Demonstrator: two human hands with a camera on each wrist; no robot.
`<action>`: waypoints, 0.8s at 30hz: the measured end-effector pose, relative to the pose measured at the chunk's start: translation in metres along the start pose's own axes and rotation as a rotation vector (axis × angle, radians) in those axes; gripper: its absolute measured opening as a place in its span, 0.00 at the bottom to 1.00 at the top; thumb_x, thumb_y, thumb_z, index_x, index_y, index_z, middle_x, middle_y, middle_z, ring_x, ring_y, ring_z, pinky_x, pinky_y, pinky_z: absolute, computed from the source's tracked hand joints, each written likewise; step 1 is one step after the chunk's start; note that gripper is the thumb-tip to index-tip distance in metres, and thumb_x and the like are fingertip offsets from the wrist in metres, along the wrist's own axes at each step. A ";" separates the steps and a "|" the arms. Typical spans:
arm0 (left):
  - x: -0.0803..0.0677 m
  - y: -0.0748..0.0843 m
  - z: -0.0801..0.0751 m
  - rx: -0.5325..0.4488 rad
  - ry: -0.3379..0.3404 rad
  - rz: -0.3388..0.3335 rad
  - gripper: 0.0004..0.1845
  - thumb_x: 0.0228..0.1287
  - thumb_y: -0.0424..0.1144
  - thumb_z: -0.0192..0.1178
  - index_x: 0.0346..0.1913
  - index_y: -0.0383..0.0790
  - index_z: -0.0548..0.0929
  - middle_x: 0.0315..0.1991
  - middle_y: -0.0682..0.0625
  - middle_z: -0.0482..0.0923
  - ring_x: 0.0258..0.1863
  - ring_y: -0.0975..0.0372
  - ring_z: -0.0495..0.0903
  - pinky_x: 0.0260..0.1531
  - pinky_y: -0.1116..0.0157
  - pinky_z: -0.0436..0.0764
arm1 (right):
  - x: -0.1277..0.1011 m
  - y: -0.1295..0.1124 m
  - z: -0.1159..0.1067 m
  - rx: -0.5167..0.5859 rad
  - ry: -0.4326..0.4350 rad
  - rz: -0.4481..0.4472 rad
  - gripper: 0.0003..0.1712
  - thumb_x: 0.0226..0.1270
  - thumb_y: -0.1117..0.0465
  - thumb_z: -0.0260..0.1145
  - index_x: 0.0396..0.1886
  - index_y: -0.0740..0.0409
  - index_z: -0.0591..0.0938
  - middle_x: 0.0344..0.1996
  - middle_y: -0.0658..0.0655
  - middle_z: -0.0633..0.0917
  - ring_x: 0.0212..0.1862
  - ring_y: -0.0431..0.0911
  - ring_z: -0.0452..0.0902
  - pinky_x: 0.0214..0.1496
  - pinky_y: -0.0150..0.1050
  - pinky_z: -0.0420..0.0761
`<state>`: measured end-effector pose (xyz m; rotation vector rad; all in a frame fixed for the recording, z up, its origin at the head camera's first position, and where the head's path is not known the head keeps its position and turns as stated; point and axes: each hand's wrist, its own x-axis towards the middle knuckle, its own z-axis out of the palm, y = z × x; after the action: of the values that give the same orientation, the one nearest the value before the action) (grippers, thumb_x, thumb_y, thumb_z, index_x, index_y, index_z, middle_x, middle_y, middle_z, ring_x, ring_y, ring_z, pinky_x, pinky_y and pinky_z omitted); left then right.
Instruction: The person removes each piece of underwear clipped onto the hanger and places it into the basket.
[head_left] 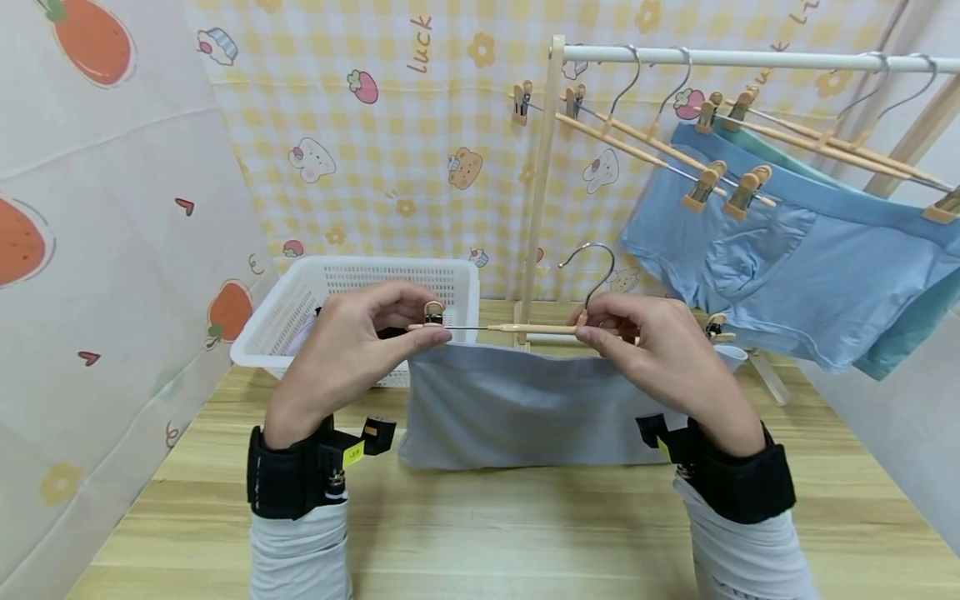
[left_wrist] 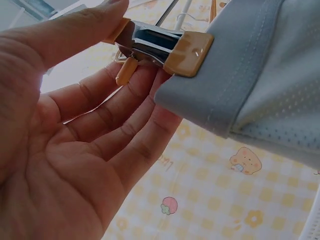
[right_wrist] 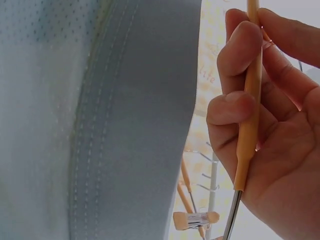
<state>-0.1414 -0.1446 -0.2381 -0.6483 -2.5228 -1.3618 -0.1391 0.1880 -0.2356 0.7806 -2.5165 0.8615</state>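
the wooden table (head_left: 487, 533) spreads under my arms. at its far right stands the rack (head_left: 750, 58), with blue boxer briefs (head_left: 795, 242) and a green garment (head_left: 911, 325) hanging beside several wooden hangers (head_left: 622, 145). near the table's far left corner sits a white perforated basket (head_left: 397, 283), cloth partly visible inside. the grey garment (head_left: 525, 408) hangs over the middle of the table, between basket and rack; i can't tell whether its lower edge touches the tabletop. my right hand (head_left: 652, 333) curls its fingers round the bar of the hanger in front of me (head_left: 532, 328), close by the hook (head_left: 610, 258), which points up. my left hand (head_left: 360, 333) pinches the clip (left_wrist: 190, 55) at the hanger's left end, thumb on one lever, and the clip's tan pad overlaps the garment's grey waistband (left_wrist: 245, 60).
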 end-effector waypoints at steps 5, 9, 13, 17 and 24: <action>0.001 -0.002 0.001 0.001 0.005 0.001 0.18 0.65 0.40 0.79 0.56 0.46 0.89 0.47 0.55 0.93 0.45 0.65 0.92 0.45 0.67 0.85 | -0.002 0.002 0.002 0.019 0.013 -0.007 0.07 0.76 0.62 0.72 0.41 0.45 0.92 0.38 0.44 0.92 0.30 0.35 0.79 0.30 0.30 0.74; 0.001 -0.002 0.000 0.000 0.004 0.000 0.17 0.66 0.41 0.78 0.56 0.46 0.90 0.46 0.55 0.93 0.44 0.65 0.91 0.45 0.68 0.85 | -0.002 0.004 0.004 0.022 0.024 -0.024 0.07 0.76 0.63 0.72 0.40 0.45 0.91 0.39 0.45 0.93 0.30 0.35 0.78 0.29 0.30 0.73; 0.000 -0.003 -0.001 -0.013 -0.009 0.000 0.16 0.68 0.43 0.77 0.56 0.47 0.89 0.44 0.55 0.93 0.43 0.65 0.91 0.44 0.67 0.84 | -0.001 0.005 0.006 0.005 0.038 -0.032 0.07 0.76 0.64 0.72 0.39 0.45 0.91 0.39 0.44 0.93 0.30 0.34 0.80 0.29 0.30 0.73; 0.002 -0.005 0.000 -0.020 -0.012 0.005 0.15 0.70 0.43 0.75 0.56 0.47 0.89 0.42 0.55 0.93 0.41 0.66 0.91 0.43 0.67 0.83 | -0.001 0.006 0.008 -0.013 0.052 -0.045 0.07 0.76 0.64 0.72 0.39 0.46 0.90 0.41 0.44 0.93 0.33 0.34 0.82 0.32 0.29 0.75; 0.005 -0.008 0.004 -0.080 0.004 0.038 0.12 0.72 0.40 0.73 0.54 0.42 0.87 0.40 0.50 0.91 0.37 0.62 0.90 0.43 0.66 0.82 | 0.000 0.007 0.009 -0.032 0.053 -0.058 0.08 0.78 0.63 0.71 0.37 0.46 0.89 0.42 0.44 0.93 0.34 0.34 0.82 0.34 0.30 0.76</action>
<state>-0.1500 -0.1441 -0.2444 -0.7038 -2.4508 -1.4558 -0.1451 0.1870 -0.2455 0.8054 -2.4432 0.8095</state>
